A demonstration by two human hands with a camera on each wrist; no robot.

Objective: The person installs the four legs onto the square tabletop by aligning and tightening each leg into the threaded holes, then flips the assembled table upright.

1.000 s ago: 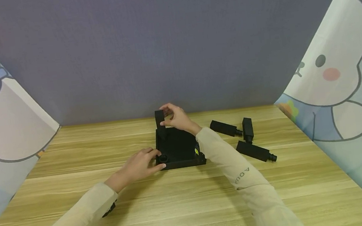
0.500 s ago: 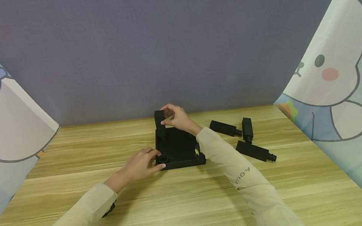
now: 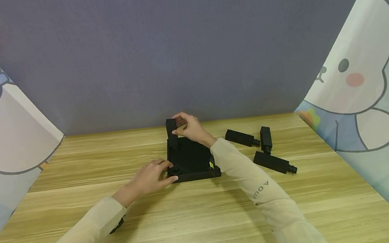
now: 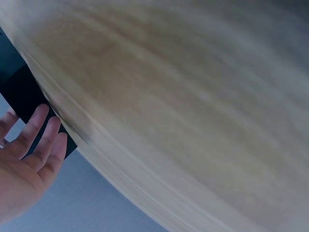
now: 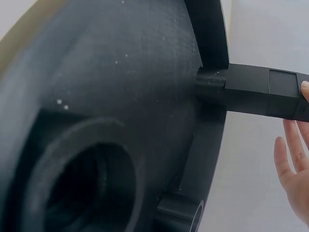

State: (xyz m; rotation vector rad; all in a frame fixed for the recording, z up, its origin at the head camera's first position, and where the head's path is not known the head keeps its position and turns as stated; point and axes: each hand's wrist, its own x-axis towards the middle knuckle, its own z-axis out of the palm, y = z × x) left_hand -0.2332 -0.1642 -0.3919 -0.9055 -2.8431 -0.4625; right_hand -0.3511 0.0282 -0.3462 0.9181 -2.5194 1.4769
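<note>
A black square table leg (image 3: 171, 129) stands nearly upright at the far left corner of a shallow black panel (image 3: 193, 156) with a raised rim. My right hand (image 3: 192, 130) pinches the leg near its top. In the right wrist view, the leg (image 5: 251, 92) meets the corner, where its lower end is hidden. Round sockets (image 5: 181, 212) show in other corners. My left hand (image 3: 147, 179) rests at the panel's near left corner, thumb on the front rim and index finger beside a socket (image 3: 175, 171). The left wrist view shows extended fingers (image 4: 31, 140) against the panel's side.
Several black parts lie about: three loose legs (image 3: 271, 162), (image 3: 240, 137), (image 3: 266, 139) with narrow threaded ends are right of the panel. A yellow-green spot (image 3: 211, 163) shows by its near right corner. A grey wall (image 3: 185, 49) rises behind the wooden table (image 3: 193, 227).
Both hands stay almost where they were. The right forearm shifts very slightly; the leg remains upright at the same corner and the panel has not moved.
</note>
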